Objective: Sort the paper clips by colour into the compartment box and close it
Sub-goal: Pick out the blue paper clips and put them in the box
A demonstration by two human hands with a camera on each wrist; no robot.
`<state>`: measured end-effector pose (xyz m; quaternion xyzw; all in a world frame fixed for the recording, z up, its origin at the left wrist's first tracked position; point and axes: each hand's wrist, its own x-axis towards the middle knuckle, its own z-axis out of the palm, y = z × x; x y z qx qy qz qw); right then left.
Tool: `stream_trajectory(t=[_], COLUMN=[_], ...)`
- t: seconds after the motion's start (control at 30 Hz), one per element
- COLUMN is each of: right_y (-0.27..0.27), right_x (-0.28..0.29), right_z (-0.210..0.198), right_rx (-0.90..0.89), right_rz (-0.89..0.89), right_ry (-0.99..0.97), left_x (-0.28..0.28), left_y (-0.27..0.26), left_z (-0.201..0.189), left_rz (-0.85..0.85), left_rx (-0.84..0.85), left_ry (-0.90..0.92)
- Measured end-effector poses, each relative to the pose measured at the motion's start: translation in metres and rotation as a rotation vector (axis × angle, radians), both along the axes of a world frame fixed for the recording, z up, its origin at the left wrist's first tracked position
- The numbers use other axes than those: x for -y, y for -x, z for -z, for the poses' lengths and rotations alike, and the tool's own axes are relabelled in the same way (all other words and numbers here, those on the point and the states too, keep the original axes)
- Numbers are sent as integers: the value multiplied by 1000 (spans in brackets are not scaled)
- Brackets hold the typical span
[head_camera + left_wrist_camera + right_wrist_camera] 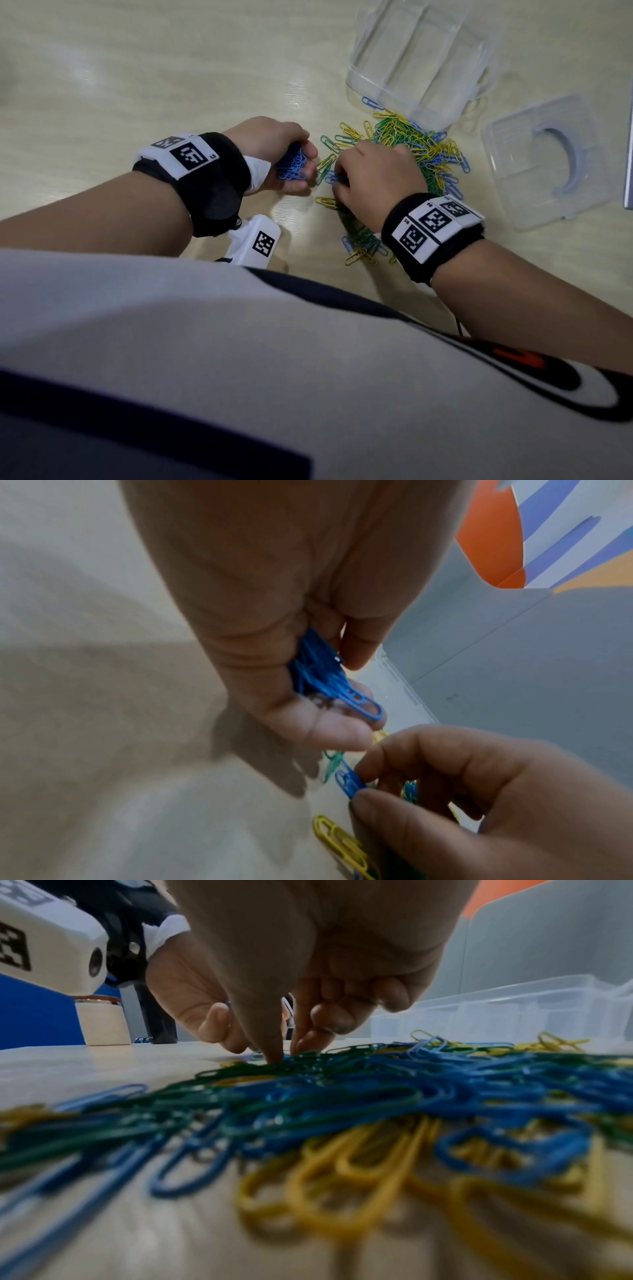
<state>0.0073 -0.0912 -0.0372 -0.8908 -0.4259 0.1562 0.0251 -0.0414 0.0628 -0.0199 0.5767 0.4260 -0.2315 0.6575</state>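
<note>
Nearest the head camera, filling the lower half of the frame, is the person's grey and navy shirt (171, 359); above it both forearms reach onto the pale tabletop (137, 68). At centre frame the left hand (274, 154) is cupped, its fingers curled round a bunch of blue clips (293, 164). Just to its right, the right hand (373, 178) lies over the mixed pile of paper clips (421, 144), and the left wrist view shows its thumb and forefinger pinching one blue clip (349, 780) at the pile's left edge. The clear compartment box (421, 51) stands open at the upper right of the frame, touching the far edge of the pile, and none of its compartments visibly holds clips yet; its lid (544, 161) lies apart at the right. The step in hand looks like gathering blues before unloading them. The main risk is that clips hook into one another, so a green or yellow one may ride along with the pinched blue. The left hand's bunch is also loosely held, and adding to it could spill some back into the pile.
</note>
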Motion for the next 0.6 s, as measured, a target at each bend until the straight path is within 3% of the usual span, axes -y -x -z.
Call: stream_trajectory(t=[0.4, 0.6], right_y=[0, -10], right_x=[-9, -3], right_z=[-7, -19], right_rx=[76, 31], right_rz=[-110, 56], right_ry=[137, -16], left_x=[5, 9], left_y=[-5, -7], left_z=[2, 3], left_rz=[-30, -15], left_rx=[34, 47], left_ry=[18, 51])
